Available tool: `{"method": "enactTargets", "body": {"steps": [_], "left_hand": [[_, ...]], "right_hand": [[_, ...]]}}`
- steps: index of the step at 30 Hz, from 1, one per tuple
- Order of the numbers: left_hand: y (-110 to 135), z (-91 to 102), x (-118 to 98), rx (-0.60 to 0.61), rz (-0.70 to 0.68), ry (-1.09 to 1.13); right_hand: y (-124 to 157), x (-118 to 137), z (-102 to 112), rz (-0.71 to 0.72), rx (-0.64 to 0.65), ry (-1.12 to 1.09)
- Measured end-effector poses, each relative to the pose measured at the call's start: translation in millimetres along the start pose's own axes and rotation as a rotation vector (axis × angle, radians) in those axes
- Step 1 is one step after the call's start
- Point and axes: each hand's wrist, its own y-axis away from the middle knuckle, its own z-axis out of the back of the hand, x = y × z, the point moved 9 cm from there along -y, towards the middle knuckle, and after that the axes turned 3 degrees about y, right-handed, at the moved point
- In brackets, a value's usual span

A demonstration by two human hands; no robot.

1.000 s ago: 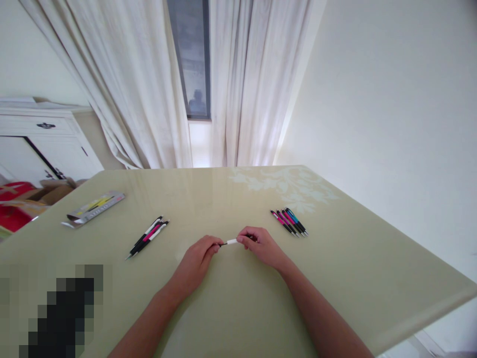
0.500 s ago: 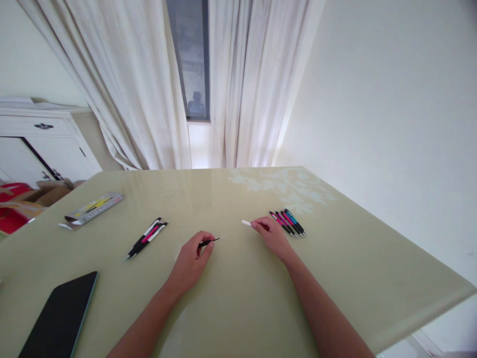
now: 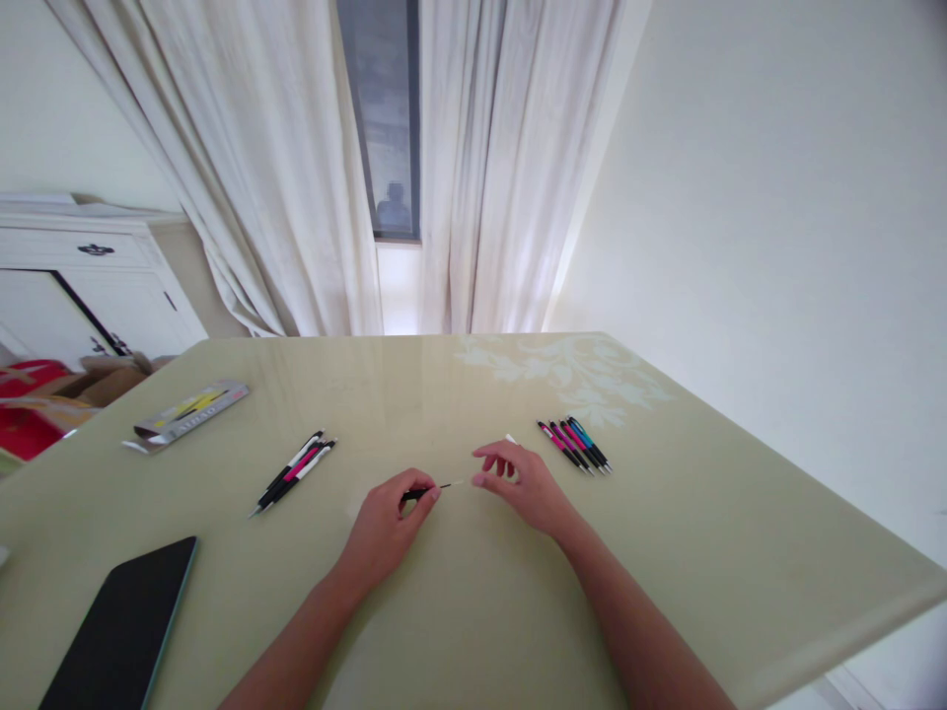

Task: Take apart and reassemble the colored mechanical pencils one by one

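My left hand (image 3: 396,518) is closed on a pen part with a black grip (image 3: 415,493). A thin refill (image 3: 450,484) sticks out of it to the right, its end pale. Just right of that tip, my right hand (image 3: 522,481) has its thumb and fingers apart, with nothing between them. Behind its knuckles shows the end of a white pen barrel (image 3: 510,438); the rest is hidden by the hand. Several pens with pink, purple and blue barrels (image 3: 575,445) lie side by side to the right. Left of my hands lies a bunch of white and pink pens (image 3: 294,471).
A black tablet (image 3: 122,626) lies at the near left of the pale table (image 3: 473,611). Farther back on the left is an opened pen box (image 3: 190,412). Cardboard and red boxes (image 3: 34,409) stand beyond the left edge, near a white cabinet (image 3: 110,276).
My right hand has let go of the white barrel, opened, and moved left and nearer to the refill tip. My left hand has shifted slightly right, still holding the black-gripped pen part.
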Motion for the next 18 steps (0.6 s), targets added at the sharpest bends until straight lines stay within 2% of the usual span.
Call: {"method": "enactTargets", "body": {"steps": [2,5,12,14,18], "left_hand": [[1,-2.4,-3,0.026,-0.026,0.009],[0,-2.6,-3,0.034,-0.037,0.013],[-3,13.6,14,-0.118,0.035,-0.05],[-3,13.3,14,-0.124,0.031,-0.048],[-2,3.7,5,-0.066,-0.052,-0.046]], "right_hand": [[2,22,-16,0.062,0.089,-0.082],[3,33,-20,0.107,0.092,-0.063],[-2,-10,21,-0.007,-0.11,0.144],[-1,-18,20,-0.071,-0.14,0.26],[0,-17,-9,-0.151,-0.08,0.454]]}}
